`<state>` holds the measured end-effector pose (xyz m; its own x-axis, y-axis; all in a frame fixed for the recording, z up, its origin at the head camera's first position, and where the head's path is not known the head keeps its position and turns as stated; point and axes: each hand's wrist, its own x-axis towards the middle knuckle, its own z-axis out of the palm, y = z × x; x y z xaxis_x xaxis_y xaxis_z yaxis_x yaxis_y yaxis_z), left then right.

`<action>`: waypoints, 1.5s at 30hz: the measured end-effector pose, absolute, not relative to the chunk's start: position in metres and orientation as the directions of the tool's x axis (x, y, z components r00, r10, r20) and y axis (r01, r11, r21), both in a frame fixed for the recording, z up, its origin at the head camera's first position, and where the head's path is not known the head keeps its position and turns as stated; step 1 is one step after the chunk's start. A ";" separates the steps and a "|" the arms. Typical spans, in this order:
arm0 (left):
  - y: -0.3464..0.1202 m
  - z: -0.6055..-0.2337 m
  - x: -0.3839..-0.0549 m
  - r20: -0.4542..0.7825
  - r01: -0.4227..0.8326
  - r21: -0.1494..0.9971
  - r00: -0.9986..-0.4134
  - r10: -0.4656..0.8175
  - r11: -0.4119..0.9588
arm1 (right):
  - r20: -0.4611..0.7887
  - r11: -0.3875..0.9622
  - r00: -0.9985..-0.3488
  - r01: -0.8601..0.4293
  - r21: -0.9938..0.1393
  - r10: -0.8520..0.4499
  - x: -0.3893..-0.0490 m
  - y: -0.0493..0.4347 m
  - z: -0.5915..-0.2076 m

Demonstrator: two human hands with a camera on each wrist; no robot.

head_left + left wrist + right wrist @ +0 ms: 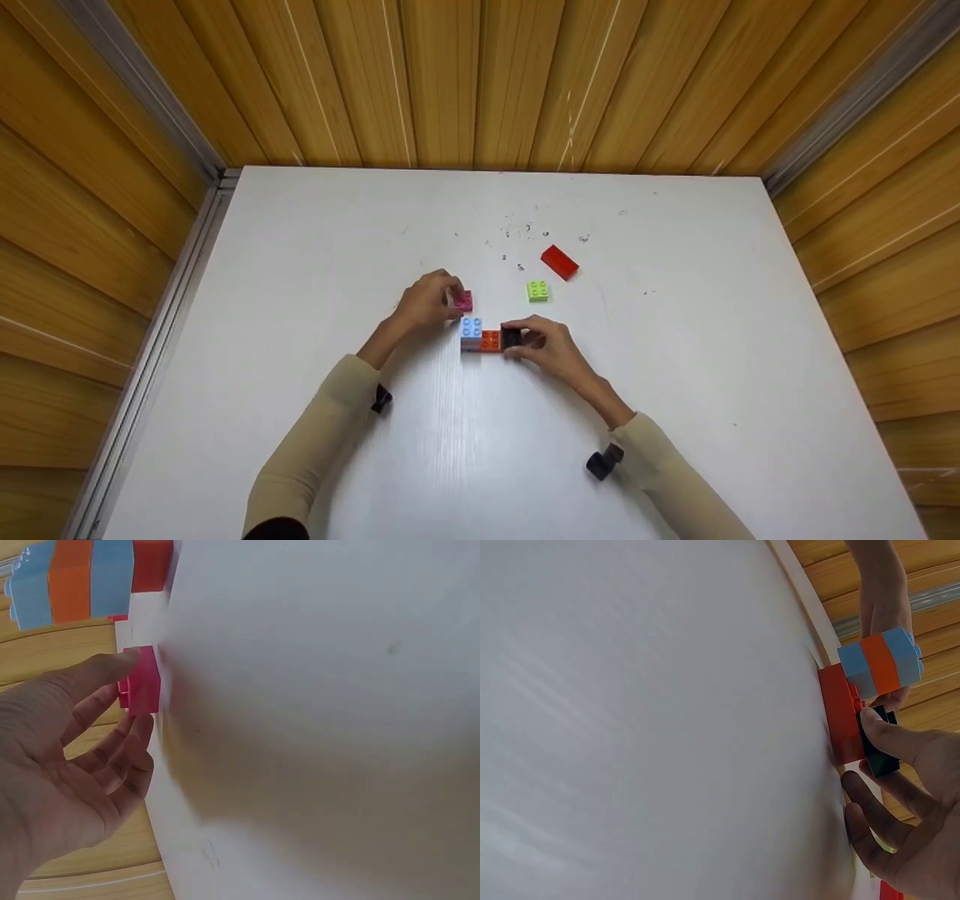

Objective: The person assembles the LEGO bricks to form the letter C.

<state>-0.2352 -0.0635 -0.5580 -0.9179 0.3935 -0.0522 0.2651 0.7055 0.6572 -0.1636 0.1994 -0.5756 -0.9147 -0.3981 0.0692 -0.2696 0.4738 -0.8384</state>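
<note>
My left hand (426,301) pinches a small pink toy brick (466,301) between thumb and fingers, low over the table behind the built bricks. In the left wrist view the pink brick (144,682) shows its smooth side. A long red brick (838,716) lies on the table and bears a light blue, orange and light blue stack (881,662) at its left end. At its right end, my right hand (559,346) grips a black brick (511,337) with thumb and forefinger. That dark brick (877,741) sits against the red brick's studs in the right wrist view.
Beyond the hands lie a lime green brick (538,291) and a red brick (559,262) turned at an angle. The white table (337,225) has dark specks near its back, and wood-look panels (472,82) stand behind it and along both sides.
</note>
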 end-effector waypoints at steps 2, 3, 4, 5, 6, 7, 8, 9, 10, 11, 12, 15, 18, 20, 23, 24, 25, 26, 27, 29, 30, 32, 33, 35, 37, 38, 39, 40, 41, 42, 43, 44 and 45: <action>-0.065 -0.558 -0.230 -0.056 0.271 0.647 -0.916 0.398 0.713 | 0.062 0.475 -0.916 -0.262 -0.840 -0.396 -0.163 0.199 -0.576; -0.066 -0.557 -0.228 -0.056 0.271 0.645 -0.916 0.397 0.715 | 0.059 0.476 -0.916 -0.261 -0.840 -0.397 -0.163 0.198 -0.576; -0.067 -0.557 -0.226 -0.053 0.271 0.646 -0.917 0.395 0.714 | 0.059 0.477 -0.915 -0.262 -0.839 -0.398 -0.163 0.198 -0.576; -0.067 -0.557 -0.225 -0.046 0.274 0.646 -0.918 0.395 0.712 | 0.058 0.478 -0.916 -0.261 -0.839 -0.398 -0.163 0.198 -0.576; -0.068 -0.556 -0.224 -0.038 0.278 0.649 -0.918 0.395 0.708 | 0.059 0.478 -0.916 -0.261 -0.838 -0.396 -0.163 0.198 -0.576; -0.069 -0.555 -0.223 -0.029 0.282 0.651 -0.918 0.395 0.704 | 0.060 0.480 -0.917 -0.262 -0.838 -0.395 -0.163 0.199 -0.576; -0.069 -0.554 -0.222 -0.023 0.285 0.656 -0.918 0.396 0.699 | 0.061 0.481 -0.917 -0.262 -0.837 -0.395 -0.164 0.199 -0.576; -0.069 -0.551 -0.221 -0.018 0.288 0.661 -0.917 0.399 0.693 | 0.063 0.480 -0.917 -0.264 -0.837 -0.394 -0.164 0.199 -0.576; -0.069 -0.549 -0.221 -0.013 0.292 0.665 -0.916 0.402 0.687 | 0.063 0.480 -0.918 -0.263 -0.837 -0.392 -0.164 0.200 -0.576; -0.069 -0.546 -0.221 -0.011 0.293 0.670 -0.915 0.403 0.682 | 0.058 0.480 -0.919 -0.257 -0.839 -0.389 -0.164 0.200 -0.576; -0.069 -0.543 -0.220 -0.009 0.293 0.674 -0.915 0.404 0.678 | 0.053 0.480 -0.920 -0.250 -0.841 -0.387 -0.164 0.200 -0.576; -0.068 -0.534 -0.219 0.009 0.300 0.705 -0.910 0.415 0.642 | 0.055 0.474 -0.920 -0.251 -0.844 -0.389 -0.164 0.200 -0.576; -0.066 -0.527 -0.218 0.045 0.314 0.751 -0.902 0.430 0.580 | 0.060 0.471 -0.923 -0.250 -0.846 -0.381 -0.164 0.199 -0.577; -0.066 -0.523 -0.217 0.072 0.326 0.779 -0.895 0.439 0.536 | 0.066 0.466 -0.922 -0.254 -0.847 -0.382 -0.164 0.198 -0.577; -0.066 -0.517 -0.213 0.101 0.343 0.801 -0.886 0.453 0.491 | 0.070 0.465 -0.918 -0.263 -0.845 -0.391 -0.165 0.197 -0.577; -0.067 -0.514 -0.211 0.108 0.349 0.807 -0.880 0.462 0.477 | 0.069 0.465 -0.916 -0.264 -0.845 -0.394 -0.165 0.197 -0.577; -0.067 -0.512 -0.209 0.114 0.356 0.810 -0.875 0.471 0.465 | 0.069 0.464 -0.915 -0.266 -0.845 -0.397 -0.164 0.196 -0.577; -0.068 -0.510 -0.207 0.120 0.364 0.814 -0.868 0.482 0.453 | 0.069 0.465 -0.914 -0.267 -0.844 -0.399 -0.164 0.197 -0.577; -0.068 -0.509 -0.205 0.126 0.372 0.818 -0.860 0.494 0.439 | 0.069 0.465 -0.915 -0.266 -0.844 -0.399 -0.163 0.197 -0.577; -0.068 -0.506 -0.201 0.136 0.389 0.822 -0.844 0.518 0.417 | 0.071 0.464 -0.916 -0.265 -0.845 -0.395 -0.162 0.199 -0.577; -0.068 -0.505 -0.200 0.139 0.396 0.822 -0.836 0.530 0.409 | 0.073 0.462 -0.917 -0.265 -0.846 -0.393 -0.161 0.200 -0.576; -0.067 -0.503 -0.196 0.140 0.409 0.822 -0.820 0.555 0.396 | 0.071 0.466 -0.919 -0.262 -0.845 -0.388 -0.159 0.204 -0.576; -0.067 -0.503 -0.194 0.139 0.415 0.821 -0.812 0.567 0.392 | 0.070 0.467 -0.920 -0.259 -0.845 -0.385 -0.159 0.206 -0.576; -0.066 -0.503 -0.191 0.134 0.428 0.812 -0.798 0.587 0.397 | 0.067 0.470 -0.922 -0.256 -0.845 -0.381 -0.158 0.208 -0.576; -0.066 -0.503 -0.188 0.129 0.445 0.797 -0.786 0.604 0.408 | 0.071 0.467 -0.923 -0.256 -0.847 -0.377 -0.158 0.210 -0.576; -0.067 -0.504 -0.187 0.129 0.454 0.789 -0.781 0.611 0.414 | 0.075 0.464 -0.924 -0.256 -0.848 -0.374 -0.158 0.210 -0.576; -0.068 -0.504 -0.186 0.127 0.461 0.781 -0.778 0.615 0.421 | 0.078 0.461 -0.925 -0.257 -0.850 -0.372 -0.159 0.209 -0.576; -0.069 -0.504 -0.185 0.127 0.467 0.774 -0.776 0.617 0.427 | 0.082 0.457 -0.925 -0.259 -0.851 -0.372 -0.159 0.208 -0.576; -0.070 -0.504 -0.184 0.125 0.470 0.769 -0.776 0.618 0.434 | 0.084 0.454 -0.924 -0.260 -0.852 -0.372 -0.159 0.207 -0.577; -0.071 -0.504 -0.183 0.124 0.473 0.763 -0.777 0.617 0.441 | 0.086 0.449 -0.923 -0.261 -0.855 -0.374 -0.160 0.205 -0.577; -0.073 -0.504 -0.182 0.123 0.477 0.754 -0.778 0.616 0.452 | 0.088 0.444 -0.922 -0.264 -0.856 -0.378 -0.160 0.204 -0.577; -0.075 -0.504 -0.181 0.125 0.485 0.740 -0.780 0.613 0.467 | 0.087 0.442 -0.920 -0.265 -0.857 -0.382 -0.161 0.202 -0.578; -0.076 -0.503 -0.180 0.124 0.488 0.728 -0.784 0.608 0.481 | 0.091 0.438 -0.917 -0.271 -0.857 -0.389 -0.161 0.200 -0.578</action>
<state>-0.1801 -0.0763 -0.5032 -0.7839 0.6084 0.1239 0.4884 0.4809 0.7281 -0.1612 0.2003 -0.5781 -0.9169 -0.3888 0.0908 -0.2706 0.4381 -0.8572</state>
